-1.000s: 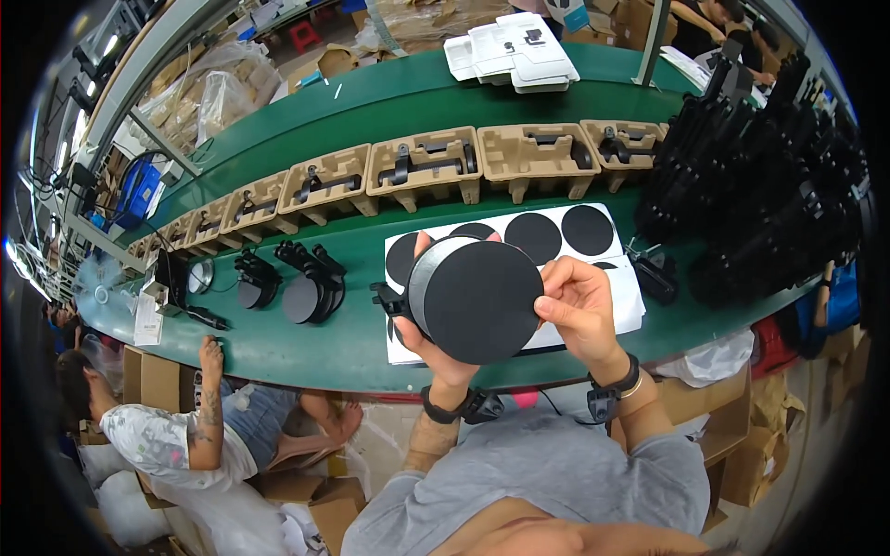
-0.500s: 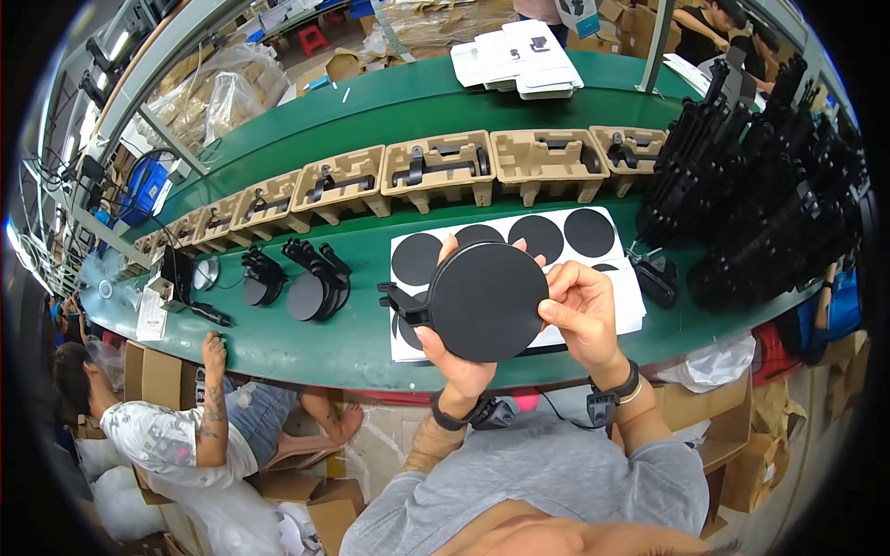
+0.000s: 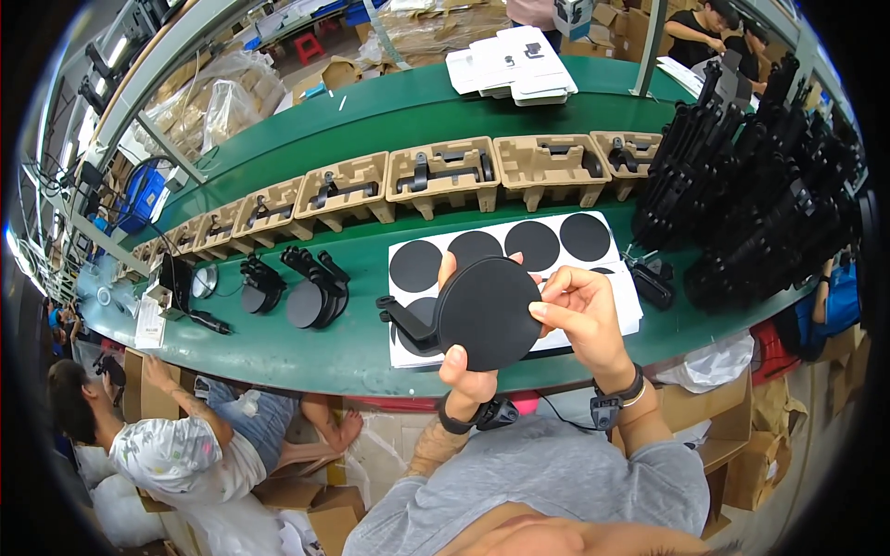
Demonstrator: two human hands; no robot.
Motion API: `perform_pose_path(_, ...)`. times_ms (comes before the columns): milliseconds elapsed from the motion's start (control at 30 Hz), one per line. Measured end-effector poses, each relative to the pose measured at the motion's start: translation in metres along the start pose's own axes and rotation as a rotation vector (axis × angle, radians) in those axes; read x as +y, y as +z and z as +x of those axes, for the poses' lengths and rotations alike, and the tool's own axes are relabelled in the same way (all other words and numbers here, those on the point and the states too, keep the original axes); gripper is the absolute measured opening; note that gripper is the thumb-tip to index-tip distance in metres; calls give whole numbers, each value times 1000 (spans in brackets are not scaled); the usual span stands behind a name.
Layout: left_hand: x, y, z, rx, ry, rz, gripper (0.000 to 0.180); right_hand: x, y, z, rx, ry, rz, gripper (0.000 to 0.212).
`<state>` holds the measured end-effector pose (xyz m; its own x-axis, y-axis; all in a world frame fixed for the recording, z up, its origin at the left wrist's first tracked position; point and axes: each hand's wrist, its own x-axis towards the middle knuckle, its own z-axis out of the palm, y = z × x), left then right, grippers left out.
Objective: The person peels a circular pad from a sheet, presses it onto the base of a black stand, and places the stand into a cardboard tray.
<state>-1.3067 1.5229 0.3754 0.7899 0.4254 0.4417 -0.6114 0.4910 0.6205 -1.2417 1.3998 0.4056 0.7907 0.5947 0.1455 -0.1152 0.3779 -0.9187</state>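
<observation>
A black round base (image 3: 493,310) with a short bent arm on its left side is held up over the bench, its flat face toward me. My left hand (image 3: 468,372) grips it from below and behind, thumb on the lower rim and fingertips showing over the top. At the right edge of the disc, my right hand (image 3: 582,313) pinches the rim between thumb and forefinger. Whether a thin layer is caught in that pinch, I cannot tell. Behind lies a white sheet (image 3: 607,255) bearing several round black pads (image 3: 584,238), partly covered by the base and my hands.
Cardboard trays (image 3: 445,190) holding black parts line the green bench (image 3: 278,357). More black bases (image 3: 313,298) stand at left; a tall heap of black arms (image 3: 756,185) fills the right. White papers (image 3: 519,65) lie at the back. A co-worker (image 3: 185,435) sits at lower left.
The base has shifted slightly right and down and turned a little, showing more of its bent arm. My right hand stays at its rim. The co-worker's arm has moved off the bench edge.
</observation>
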Motion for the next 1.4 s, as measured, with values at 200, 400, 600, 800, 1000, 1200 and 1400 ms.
perform_pose_path(200, 1, -10, -5, 25, 96, 139, 94, -21, 9, 12, 20, 62, -764, 20)
perform_pose_path(400, 9, -22, 2, 291, 135, -27, 77, -3, 23, 23, -230, -796, -1034, 48)
perform_pose_path(600, 8, -66, -6, 263, 37, -11, 72, 55, 34, 31, -317, -996, -1145, 34)
perform_pose_path(800, 20, -117, -10, 260, -332, -541, 70, 71, 65, 135, -111, -314, -581, 34)
perform_pose_path(1000, 68, -132, -26, 326, -124, 8, 61, 128, 93, 330, 167, -215, -1308, 22)
perform_pose_path(1200, 135, -271, -17, 711, 93, 1286, 69, 177, 102, 360, 124, -216, -1461, 14)
perform_pose_path(1400, 144, -394, 14, 366, -472, 1765, 118, 208, 94, 326, 36, -206, -1684, 31)
